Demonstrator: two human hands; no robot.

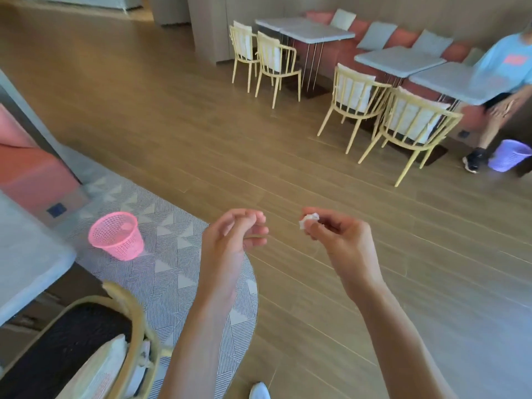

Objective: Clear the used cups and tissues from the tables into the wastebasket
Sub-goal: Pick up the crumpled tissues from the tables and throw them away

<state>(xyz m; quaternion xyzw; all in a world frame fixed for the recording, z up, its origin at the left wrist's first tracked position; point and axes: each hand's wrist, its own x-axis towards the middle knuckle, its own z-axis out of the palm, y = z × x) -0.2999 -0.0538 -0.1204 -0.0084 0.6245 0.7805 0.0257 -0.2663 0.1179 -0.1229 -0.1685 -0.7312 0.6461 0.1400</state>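
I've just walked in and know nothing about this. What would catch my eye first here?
Probably the two bare hands raised in the foreground: the right hand pinches a small crumpled white tissue in its fingers, while the left hand is loosely curled and seems to hold nothing. Next, the bright pink wastebasket on the patterned rug at lower left, and a purple basket by another person's foot at far right.
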